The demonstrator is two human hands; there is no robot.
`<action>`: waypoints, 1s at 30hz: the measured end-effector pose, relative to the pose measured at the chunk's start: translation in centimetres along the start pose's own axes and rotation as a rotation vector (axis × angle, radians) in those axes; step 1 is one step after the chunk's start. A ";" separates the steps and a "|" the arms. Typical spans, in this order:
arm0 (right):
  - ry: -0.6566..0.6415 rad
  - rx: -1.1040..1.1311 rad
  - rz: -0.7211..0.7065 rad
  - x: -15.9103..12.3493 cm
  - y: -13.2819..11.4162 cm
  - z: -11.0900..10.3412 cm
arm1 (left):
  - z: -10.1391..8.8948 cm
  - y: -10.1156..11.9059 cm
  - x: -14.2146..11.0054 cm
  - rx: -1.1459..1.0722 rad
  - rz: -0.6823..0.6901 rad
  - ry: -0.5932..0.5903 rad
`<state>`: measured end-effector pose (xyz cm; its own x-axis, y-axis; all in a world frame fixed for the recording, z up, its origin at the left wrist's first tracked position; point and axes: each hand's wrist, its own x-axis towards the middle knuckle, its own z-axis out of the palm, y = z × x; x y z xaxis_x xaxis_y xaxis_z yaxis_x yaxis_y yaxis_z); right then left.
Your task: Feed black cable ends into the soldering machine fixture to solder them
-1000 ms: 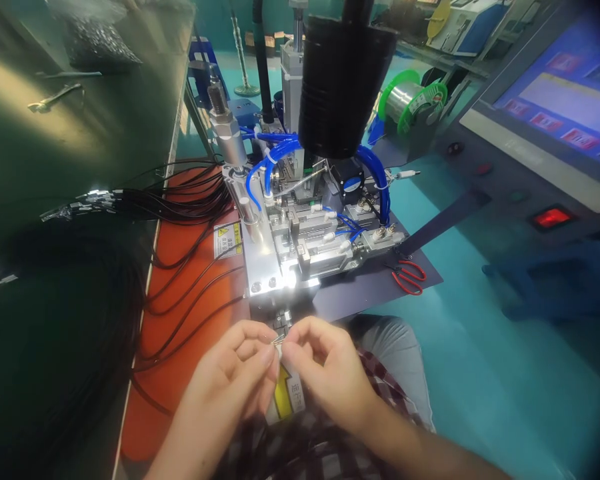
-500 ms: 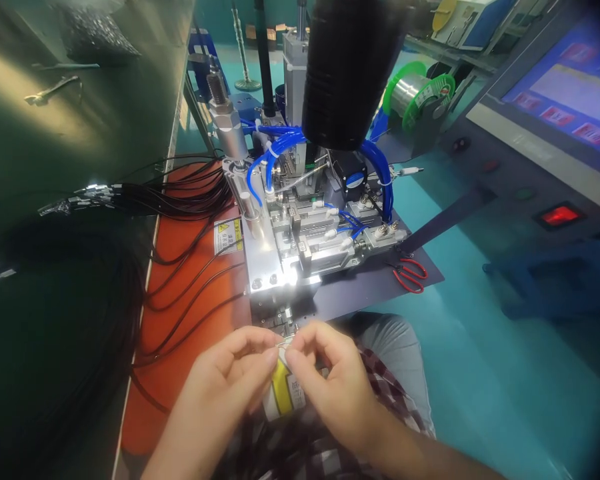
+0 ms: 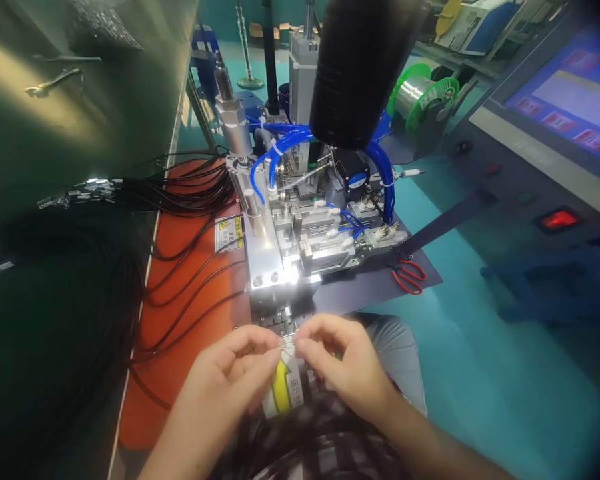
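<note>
My left hand (image 3: pixel 233 370) is closed in a pinch at the front of the machine (image 3: pixel 275 260). Facing it, my right hand (image 3: pixel 347 357) pinches too, thumb against forefinger. Between the two sets of fingertips run thin wires (image 3: pixel 289 341), fine and pale, their ends hidden in the fingers. Just below them a label with a yellow arrow (image 3: pixel 281 390) shows on the machine's front. The machine carries metal clamps, cylinders and bundled blue air tubes (image 3: pixel 290 140).
Black cables (image 3: pixel 180 190) trail over the orange mat (image 3: pixel 180 300) at left. Red-handled pliers (image 3: pixel 410 275) lie on the dark base plate. A solder wire spool (image 3: pixel 420 97) stands behind, and a touchscreen panel (image 3: pixel 570 100) is at right. A black tube (image 3: pixel 343 80) hangs above the machine.
My right hand has moved slightly right and up, widening the gap between the fingertips, so more of the thin wires shows. My left hand stays almost in place.
</note>
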<state>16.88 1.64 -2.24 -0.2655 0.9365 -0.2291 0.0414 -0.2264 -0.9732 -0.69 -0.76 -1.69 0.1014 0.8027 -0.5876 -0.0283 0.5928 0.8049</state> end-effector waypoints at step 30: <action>-0.072 0.289 0.149 1.0 0.5 0.9 | -0.1 0.3 0.2 -0.023 -0.073 -0.011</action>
<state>15.76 2.23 -2.96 -0.3449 0.8685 -0.3560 -0.1877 -0.4355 -0.8804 -0.73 -0.37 -1.55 0.1148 0.7569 -0.6434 -0.0428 0.6509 0.7580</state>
